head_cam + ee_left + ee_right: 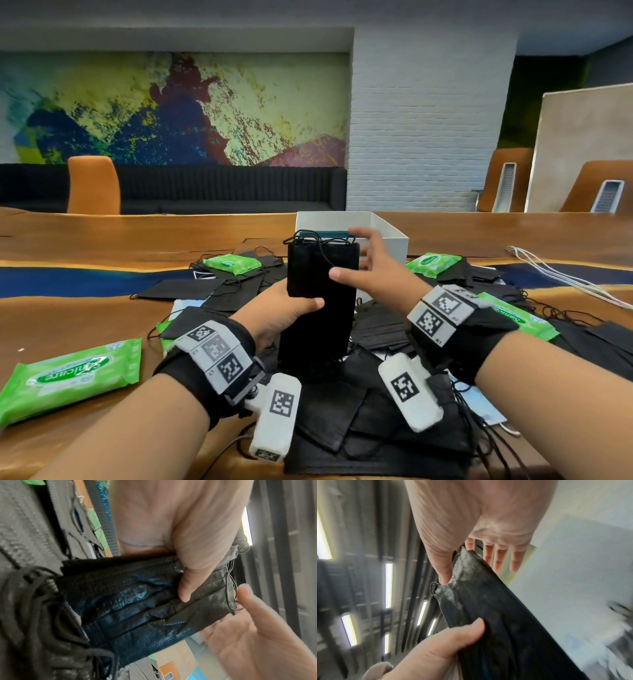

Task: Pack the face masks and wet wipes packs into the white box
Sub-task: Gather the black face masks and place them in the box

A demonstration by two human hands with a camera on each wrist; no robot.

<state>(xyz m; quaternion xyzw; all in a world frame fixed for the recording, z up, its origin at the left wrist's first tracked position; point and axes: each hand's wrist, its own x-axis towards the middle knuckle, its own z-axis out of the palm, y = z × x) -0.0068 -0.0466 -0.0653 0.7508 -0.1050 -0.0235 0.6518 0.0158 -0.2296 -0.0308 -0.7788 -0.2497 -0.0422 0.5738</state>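
My left hand (287, 310) grips a thick stack of black face masks (322, 274) and holds it upright above the mask pile. Its thumb (185, 588) presses on the stack's front (137, 608). My right hand (368, 270) is at the stack's upper right with fingers (500, 558) straight and spread, and its thumb touches the top edge (496, 615). The white box (390, 228) stands open just behind the stack, and something teal shows inside it. Green wet wipes packs lie at the far left (233, 263), far right (433, 262), near left (72, 373) and right (520, 315).
Loose black masks (342, 411) cover the wooden table (102, 236) under and around my wrists, with a few light-blue ones among them. White cables (565, 277) trail along the right. An orange chair (93, 185) stands beyond the far edge.
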